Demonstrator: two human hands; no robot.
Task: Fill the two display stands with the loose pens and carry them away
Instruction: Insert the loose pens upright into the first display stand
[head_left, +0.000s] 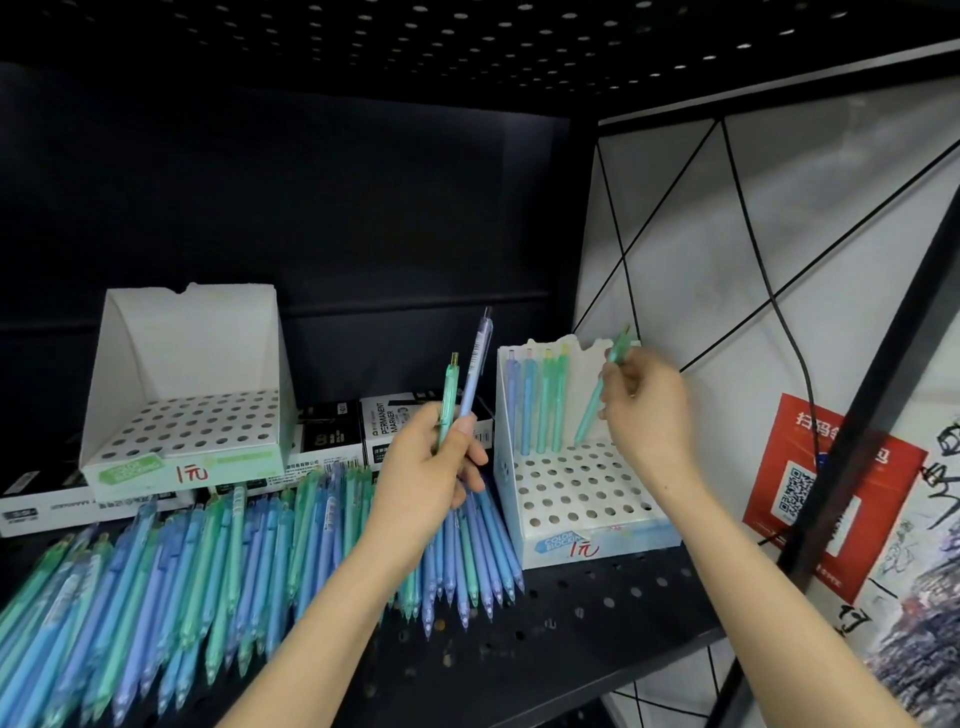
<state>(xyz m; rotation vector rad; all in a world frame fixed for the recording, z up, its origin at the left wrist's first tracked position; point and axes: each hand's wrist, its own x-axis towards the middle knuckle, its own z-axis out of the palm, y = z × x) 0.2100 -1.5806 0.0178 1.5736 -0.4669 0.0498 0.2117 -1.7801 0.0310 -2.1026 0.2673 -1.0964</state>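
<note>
Head: L hand (431, 467) grips 2 pens (470, 384); R hand (644, 410) pinches teal pen (589, 410) at stand (597, 540).

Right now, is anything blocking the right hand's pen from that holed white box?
Nothing visible does. The right hand holds the pale green pen tilted, its tip at the back row of the white perforated cardboard stand, just right of four upright pens; neighbouring holes to the right look empty.
</note>
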